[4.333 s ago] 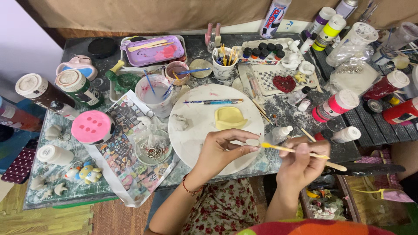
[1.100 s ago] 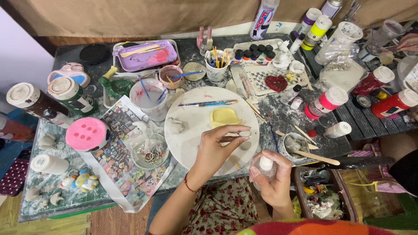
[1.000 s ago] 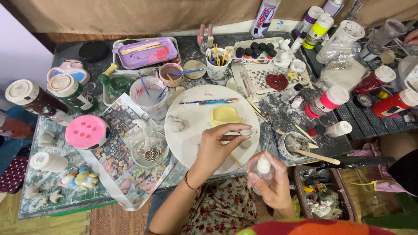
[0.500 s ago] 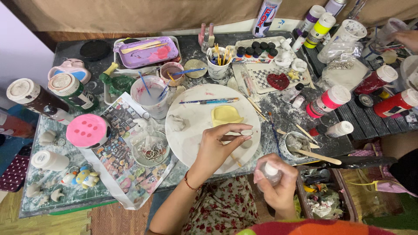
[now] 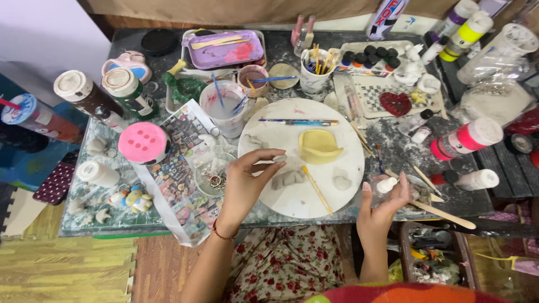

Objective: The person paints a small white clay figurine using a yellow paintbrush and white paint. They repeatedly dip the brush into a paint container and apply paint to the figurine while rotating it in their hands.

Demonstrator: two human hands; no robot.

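White bottle (image 5: 386, 185) in right hand (image 5: 384, 209).

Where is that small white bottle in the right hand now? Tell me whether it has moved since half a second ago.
Yes. The right hand has carried the small white bottle up from below the table edge to beside the round white board's right rim.

On the table (image 5: 101, 219) the round board (image 5: 337, 196) sits central. The yellow clay piece (image 5: 318, 147) lies on it, brushes (image 5: 297, 121) toward twelve o'clock, water cup (image 5: 223, 109) at ten, purple tray (image 5: 223, 49) beyond, pink-capped bottle (image 5: 465, 138) at three.
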